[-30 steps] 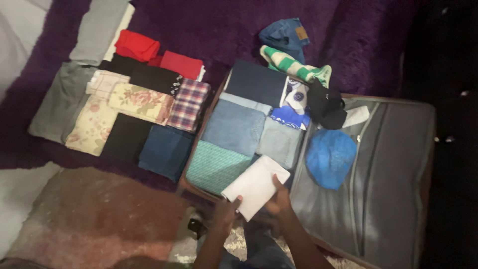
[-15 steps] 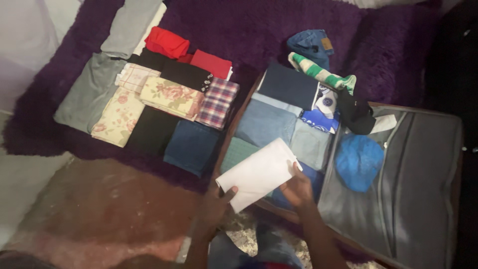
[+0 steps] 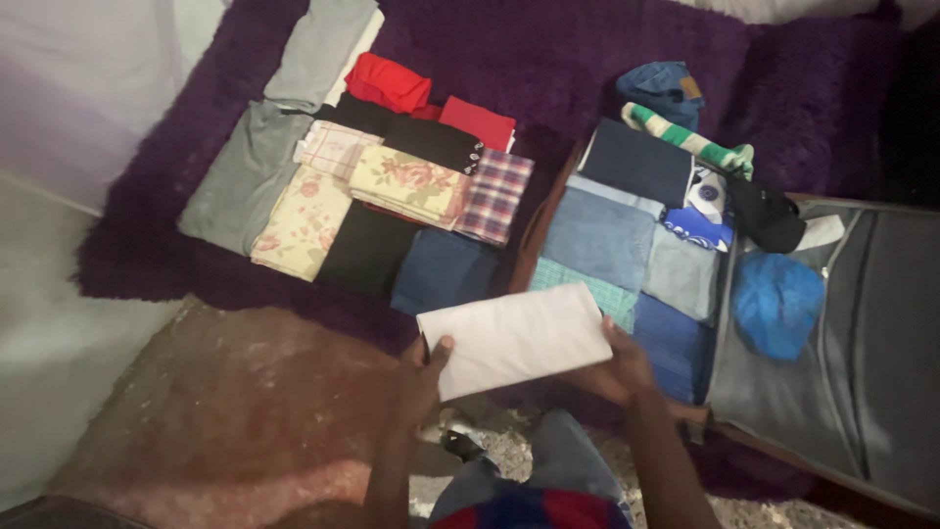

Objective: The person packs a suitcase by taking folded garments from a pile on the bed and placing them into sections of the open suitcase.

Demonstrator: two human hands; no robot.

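Note:
Both my hands hold a folded white cloth [image 3: 514,338] flat in front of me. My left hand [image 3: 423,377] grips its near left corner and my right hand [image 3: 619,367] grips its right edge. The cloth hangs over the near left corner of an open suitcase [image 3: 862,392], partly above the floor. Inside the suitcase lie folded clothes: blue denim [image 3: 599,235], a teal checked piece [image 3: 587,286], a dark navy piece [image 3: 636,162] and a blue piece [image 3: 676,338].
On the purple rug [image 3: 548,49] left of the suitcase lie folded clothes: grey [image 3: 245,171], floral [image 3: 406,184], plaid [image 3: 494,196], red [image 3: 387,80], black and navy. A blue cap [image 3: 778,304] lies in the grey lid. A brownish mat [image 3: 225,411] covers the near floor.
I have lifted the white cloth off the clothes in the suitcase and drawn it left and toward me. The camera view has shifted left.

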